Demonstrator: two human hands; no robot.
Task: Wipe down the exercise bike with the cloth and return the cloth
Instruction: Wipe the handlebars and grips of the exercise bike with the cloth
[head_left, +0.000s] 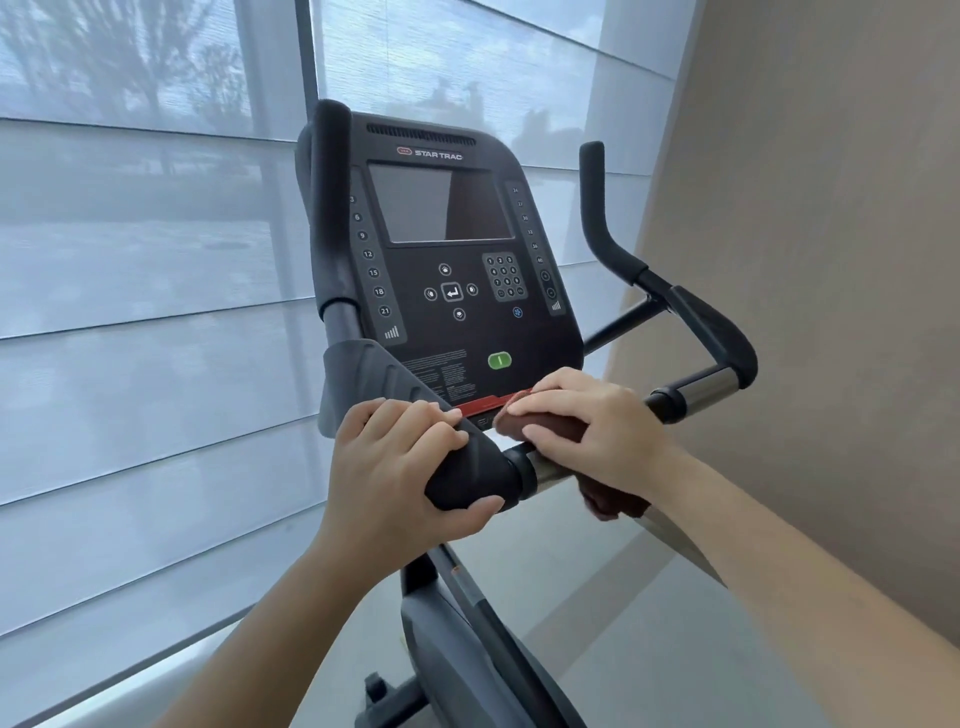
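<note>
The exercise bike's black console (447, 249) faces me, with a dark screen, a keypad and a green button. My left hand (400, 467) grips the black padded left handlebar (467, 475) near its inner end. My right hand (592, 426) holds a dark brown cloth (550, 428) wrapped over the chrome bar (545, 470) just below the console. Part of the cloth hangs under the bar at my right wrist. The right handlebar (711, 332) curves away at the right.
A window with a pale translucent blind (145, 312) fills the left and back. A beige wall (831, 260) stands close on the right. The bike's frame (457, 649) drops to a light floor below my arms.
</note>
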